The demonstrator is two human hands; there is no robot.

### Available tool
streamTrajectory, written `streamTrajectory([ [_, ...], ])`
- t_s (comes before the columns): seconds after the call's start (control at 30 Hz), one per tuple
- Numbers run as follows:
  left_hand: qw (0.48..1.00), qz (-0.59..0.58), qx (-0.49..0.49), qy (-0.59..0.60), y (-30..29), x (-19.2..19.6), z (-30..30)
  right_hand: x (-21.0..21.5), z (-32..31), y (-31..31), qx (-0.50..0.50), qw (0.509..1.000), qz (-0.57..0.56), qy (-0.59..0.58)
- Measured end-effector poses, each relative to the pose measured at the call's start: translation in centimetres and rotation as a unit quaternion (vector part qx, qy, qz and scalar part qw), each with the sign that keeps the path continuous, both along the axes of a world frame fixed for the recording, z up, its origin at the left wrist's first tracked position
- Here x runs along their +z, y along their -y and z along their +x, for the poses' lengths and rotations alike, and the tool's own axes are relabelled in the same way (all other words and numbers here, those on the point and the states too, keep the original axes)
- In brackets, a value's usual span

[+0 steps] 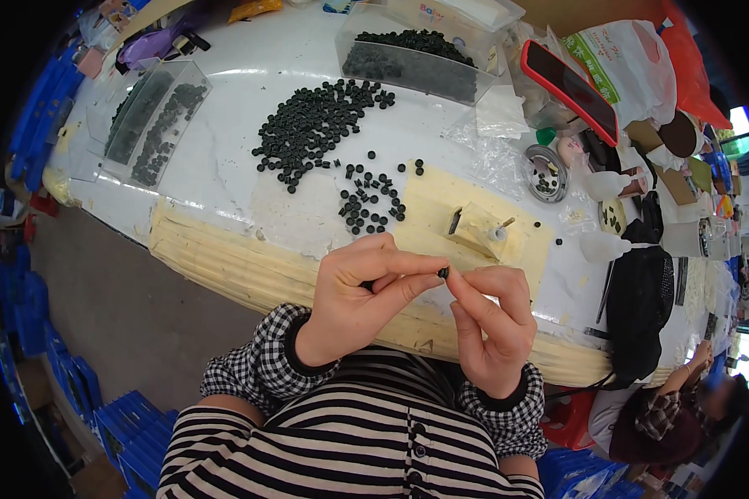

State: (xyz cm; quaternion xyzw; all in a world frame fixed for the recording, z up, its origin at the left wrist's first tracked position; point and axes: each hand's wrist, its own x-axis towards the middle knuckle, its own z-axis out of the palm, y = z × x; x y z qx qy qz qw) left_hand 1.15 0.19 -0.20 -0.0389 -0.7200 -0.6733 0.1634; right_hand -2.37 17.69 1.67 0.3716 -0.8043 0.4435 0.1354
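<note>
My left hand [354,291] pinches a small black round part [443,272] between thumb and forefinger, above the bench's near edge. A second dark bit [366,285] shows within the curl of its fingers. From the other side my right hand [499,324] meets the same part with a fingertip, its other fingers bent; the exact contact is hidden. Just beyond the hands, a small tape-covered block [478,231] with an upright pin stands on a yellowish taped patch. Several loose black parts [370,200] lie past my left hand, and a bigger heap of black parts [308,129] spreads behind them.
Two clear bins hold black pieces: one bin [179,87] at far left, another bin [408,79] at the back. A red-cased phone [570,91], a round dish [547,173], squeeze bottles [603,247] and a black bag [641,303] crowd the right. Another person [678,407] sits at lower right.
</note>
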Motion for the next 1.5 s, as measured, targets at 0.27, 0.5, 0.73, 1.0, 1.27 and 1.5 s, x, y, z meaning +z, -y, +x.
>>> streamTrajectory([
  [0.27,0.999,-0.031,0.005,-0.009,0.04,0.08,0.06,0.16,-0.01,0.08,-0.005,1.000,0.006,-0.012],
  [0.5,0.998,-0.043,0.012,-0.034,-0.26,0.40,-0.01,0.18,0.18,0.14,-0.007,1.000,-0.006,-0.001],
  [0.73,0.999,-0.043,0.011,-0.020,-0.27,0.42,-0.02,0.02,0.20,0.06,-0.004,1.000,-0.012,0.017],
  [1.0,1.000,-0.005,0.000,-0.001,-0.10,0.10,-0.12,0.18,0.24,-0.04,-0.015,0.999,-0.013,0.028],
  [1.27,1.000,0.003,-0.001,0.006,-0.14,0.06,-0.07,-0.18,0.12,-0.02,0.003,0.999,-0.018,0.028],
  [1.5,1.000,-0.005,0.003,-0.001,-0.16,0.02,-0.04,-0.31,0.19,0.00,0.009,0.998,-0.030,0.057],
])
